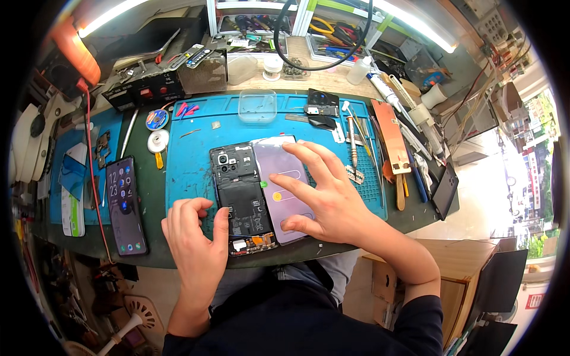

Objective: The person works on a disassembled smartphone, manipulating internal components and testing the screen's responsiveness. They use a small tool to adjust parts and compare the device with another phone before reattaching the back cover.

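Observation:
On the blue work mat lies an opened phone point(244, 204), its back off, with cameras, black battery and an orange flex cable at its lower end showing. Close against its right side is a flat lavender panel point(286, 166) of about the same size, with printed outlines, a yellow round mark and a green sticker. My right hand point(323, 199) is over this panel, fingers spread, fingertips on or just above it. By the phone's lower left edge is my left hand point(196, 231), fingers loosely bent and thumb apart, the thumb tip touching or close to the edge.
A lit phone point(126, 207) lies to the left, beside a red cable point(92, 148). Behind are a clear plastic box point(257, 107) and a black phone part point(322, 104). Screwdrivers and tweezers point(352, 142) and a copper-coloured plate point(390, 136) line the right. A solder spool point(157, 120) sits left.

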A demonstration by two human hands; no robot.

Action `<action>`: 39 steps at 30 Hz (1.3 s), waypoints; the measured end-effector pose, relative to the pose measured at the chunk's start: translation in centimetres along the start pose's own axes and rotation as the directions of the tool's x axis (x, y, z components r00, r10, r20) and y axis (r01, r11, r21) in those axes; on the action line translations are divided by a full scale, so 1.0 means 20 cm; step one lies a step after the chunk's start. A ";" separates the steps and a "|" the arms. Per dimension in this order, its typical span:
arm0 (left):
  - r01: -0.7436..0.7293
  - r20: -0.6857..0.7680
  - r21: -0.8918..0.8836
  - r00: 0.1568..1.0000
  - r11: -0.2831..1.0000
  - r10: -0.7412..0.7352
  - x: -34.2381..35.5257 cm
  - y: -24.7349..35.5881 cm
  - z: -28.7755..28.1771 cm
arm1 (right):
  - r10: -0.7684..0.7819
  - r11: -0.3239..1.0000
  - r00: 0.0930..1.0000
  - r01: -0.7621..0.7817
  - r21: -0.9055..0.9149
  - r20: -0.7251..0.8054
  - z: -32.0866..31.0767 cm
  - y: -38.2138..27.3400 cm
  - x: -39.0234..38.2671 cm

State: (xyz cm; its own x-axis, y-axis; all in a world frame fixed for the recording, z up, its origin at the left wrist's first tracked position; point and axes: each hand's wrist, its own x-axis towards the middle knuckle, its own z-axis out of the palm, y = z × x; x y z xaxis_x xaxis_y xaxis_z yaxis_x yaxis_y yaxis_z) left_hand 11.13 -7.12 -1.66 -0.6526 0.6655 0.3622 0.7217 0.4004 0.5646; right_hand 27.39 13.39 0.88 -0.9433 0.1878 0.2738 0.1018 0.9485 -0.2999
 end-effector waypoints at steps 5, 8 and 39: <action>-0.009 -0.006 -0.002 1.000 1.000 0.009 0.00 0.00 0.00 | 0.002 1.000 1.000 -0.001 0.012 -0.010 -0.04 0.00 -0.05; -0.009 -0.006 0.001 1.000 1.000 0.009 0.00 0.00 0.00 | -0.044 0.999 0.999 0.044 0.028 -0.004 -0.04 0.00 -0.09; -0.009 0.007 0.007 1.000 1.000 0.009 0.00 -0.01 0.00 | 0.029 0.998 0.999 -0.027 -0.057 0.029 -0.06 0.04 -0.20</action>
State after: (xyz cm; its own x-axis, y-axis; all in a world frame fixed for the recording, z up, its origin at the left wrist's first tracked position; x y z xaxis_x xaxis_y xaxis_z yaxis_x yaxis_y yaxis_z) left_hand 11.08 -7.25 -1.74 -0.6443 0.6737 0.3618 0.7292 0.3988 0.5561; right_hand 31.62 13.71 0.71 -0.9487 0.2075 0.2387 0.1450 0.9561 -0.2548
